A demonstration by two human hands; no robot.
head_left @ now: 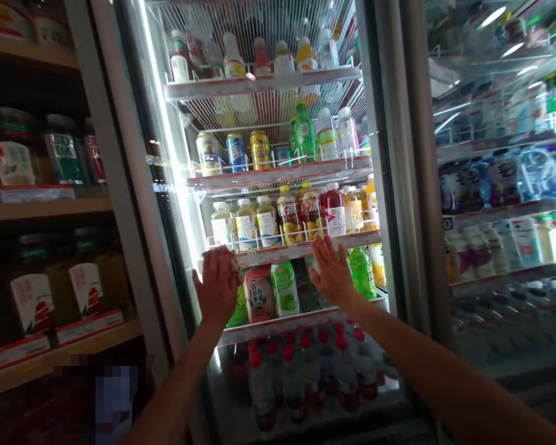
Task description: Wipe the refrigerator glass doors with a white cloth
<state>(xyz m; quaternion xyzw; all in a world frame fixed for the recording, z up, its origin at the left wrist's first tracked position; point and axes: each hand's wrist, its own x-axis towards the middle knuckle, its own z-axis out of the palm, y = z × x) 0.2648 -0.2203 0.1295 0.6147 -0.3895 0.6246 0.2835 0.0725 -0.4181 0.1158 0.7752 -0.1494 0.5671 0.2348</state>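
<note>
Just left of the green-and-white bottle (285, 288) stands the pink container (259, 296), likely weighty and slick; grasp its middle. Left hand (218, 283) further left, right hand (332, 272) up rightward, fingers slightly spread; contact unclear.

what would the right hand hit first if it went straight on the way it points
Probably the glass door: reflections suggest a pane in front of the right hand. Beyond it, roughly in line, come the shelf strip and a yellow-capped bottle. Depth is unclear.
</note>
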